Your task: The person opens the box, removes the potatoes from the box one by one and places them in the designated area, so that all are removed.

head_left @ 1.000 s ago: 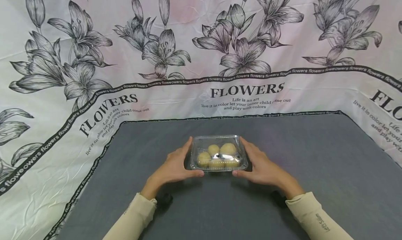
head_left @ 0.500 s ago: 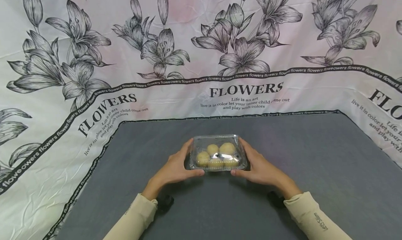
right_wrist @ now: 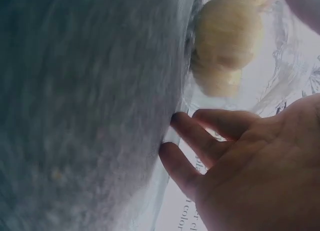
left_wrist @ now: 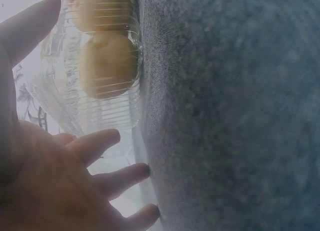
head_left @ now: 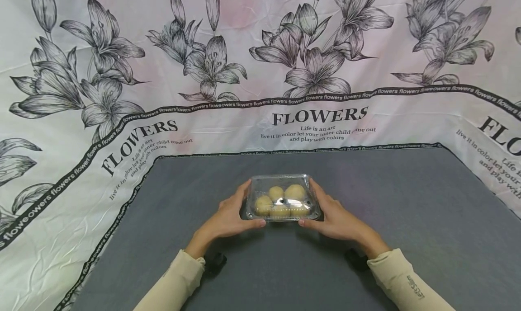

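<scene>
A clear plastic clamshell box [head_left: 262, 184] with its lid down sits on the grey tabletop, in the middle of the head view. Several round, pale yellow items [head_left: 295, 192] show through it; their kind is unclear. My left hand [head_left: 228, 218] holds the box's left end, thumb along the front edge and fingers at the side. At the opposite end my right hand [head_left: 339, 218] holds it the same way. Both wrist views show the other fingers spread beside the box, low near the tabletop. Where the index fingers touch is partly hidden.
The grey tabletop [head_left: 268, 275] stretches around the box on all sides. A white cloth [head_left: 220, 134] with printed lilies and lettering hangs behind it and along both sides. Small black devices [head_left: 215, 262] sit under the wrists.
Both hands keep their places at the box's ends, and the box stays put. Only a tiny shift of the whole head view shows.
</scene>
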`<state>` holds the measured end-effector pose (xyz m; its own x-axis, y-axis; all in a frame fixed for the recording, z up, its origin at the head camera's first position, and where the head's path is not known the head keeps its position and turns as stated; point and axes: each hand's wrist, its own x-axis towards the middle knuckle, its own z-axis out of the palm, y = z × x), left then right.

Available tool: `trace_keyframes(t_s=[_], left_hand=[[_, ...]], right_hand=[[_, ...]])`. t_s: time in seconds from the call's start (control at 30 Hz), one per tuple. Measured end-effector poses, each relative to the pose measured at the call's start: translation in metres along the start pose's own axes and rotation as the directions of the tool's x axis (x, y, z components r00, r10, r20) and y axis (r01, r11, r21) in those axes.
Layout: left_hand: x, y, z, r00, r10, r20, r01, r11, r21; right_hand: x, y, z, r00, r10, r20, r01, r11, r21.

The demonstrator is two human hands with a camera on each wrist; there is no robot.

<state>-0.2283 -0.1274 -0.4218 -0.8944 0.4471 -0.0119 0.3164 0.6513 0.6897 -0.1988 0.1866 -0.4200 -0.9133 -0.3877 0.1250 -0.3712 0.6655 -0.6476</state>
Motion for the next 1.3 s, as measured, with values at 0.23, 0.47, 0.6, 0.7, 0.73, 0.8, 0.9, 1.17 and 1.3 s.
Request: trace_keyframes(t_s=[0.23,0.47,0.6,0.7,0.73,0.8,0.9,1.17,1.3], left_hand=[[0.0005,-0.0028,0.0009,1.0,0.013,0.014,-0.012,1.0,-0.022],[0.0011,-0.0041,-0.0024,1.0,0.015,0.014,-0.015,0.999,-0.035],[0.0018,-0.0053,-0.0031,1.0,0.018,0.022,-0.017,0.999,-0.029],[0.0021,-0.0056,-0.003,0.999,0.02,0.029,-0.019,0.999,-0.031],[0.0022,-0.0057,-0.0029,0.999,0.02,0.029,-0.019,0.999,-0.029],[0.0028,-0.0062,-0.0027,0.999,0.019,0.027,-0.018,0.999,-0.028],[0.0034,-0.0062,-0.0025,1.0,0.008,0.025,-0.007,1.0,-0.029],[0.0051,-0.0093,-0.0025,1.0,0.015,0.027,-0.013,0.999,-0.049],[0.0057,-0.0097,-0.003,0.999,0.014,0.033,-0.011,0.998,-0.067]], right_hand=[[-0.0002,0.002,0.002,0.999,0.007,0.038,-0.008,0.999,0.042],[0.0013,0.0061,0.0018,0.998,0.003,0.059,-0.007,0.997,0.071],[0.0005,0.0055,0.0007,0.998,0.009,0.061,-0.014,0.996,0.085],[0.0,0.0044,-0.0004,0.998,0.008,0.059,-0.013,0.996,0.087],[0.0,0.0041,-0.0007,0.998,0.008,0.06,-0.013,0.996,0.088],[0.0002,0.0038,-0.0011,0.998,0.01,0.064,-0.016,0.996,0.09],[0.0006,0.0043,-0.0017,0.997,0.016,0.074,-0.023,0.995,0.096],[0.0013,0.007,-0.0027,0.995,0.032,0.099,-0.044,0.991,0.126],[0.0008,0.0085,-0.004,0.992,0.047,0.118,-0.066,0.985,0.161]])
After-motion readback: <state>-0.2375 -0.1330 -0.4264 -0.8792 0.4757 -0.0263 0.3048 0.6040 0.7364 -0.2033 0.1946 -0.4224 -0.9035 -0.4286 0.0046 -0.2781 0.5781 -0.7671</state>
